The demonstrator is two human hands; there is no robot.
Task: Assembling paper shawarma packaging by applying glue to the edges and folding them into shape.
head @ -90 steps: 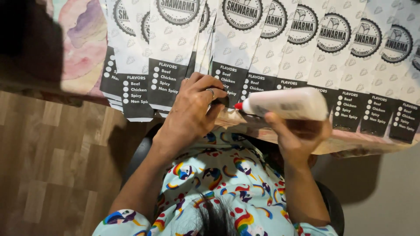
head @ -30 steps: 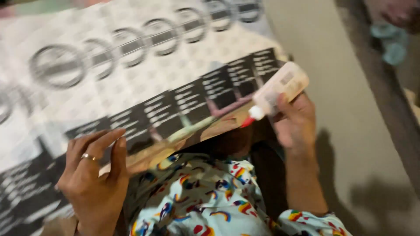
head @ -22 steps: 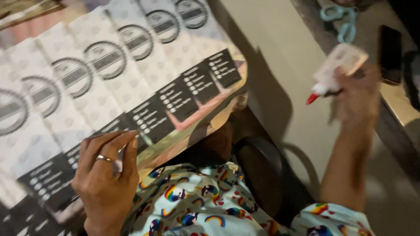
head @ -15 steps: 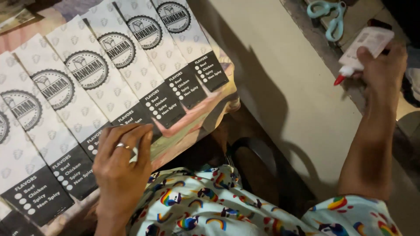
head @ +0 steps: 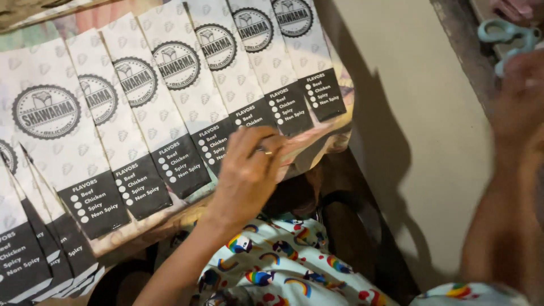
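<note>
Several long white paper bags (head: 170, 113) with round black emblems and black lower ends lie overlapped in a row on a board across my lap. My left hand (head: 246, 178), with a ring on one finger, has its fingertips closed on the lower edge of one bag near the right end of the row. My right hand (head: 521, 107) is raised at the far right, blurred, just below a pair of light blue scissors (head: 504, 37). What it holds cannot be made out.
More bags (head: 28, 255) are stacked at the lower left. A beige floor (head: 430, 141) runs along the right of the board. A dark ledge (head: 462, 51) at the top right bears the scissors. My rainbow-patterned clothing (head: 272, 266) fills the bottom.
My right hand swung away from the bags up to the right with a white glue bottle with a red tip; the bottle is out of sight now. My left hand slid right along the bags' lower ends.
</note>
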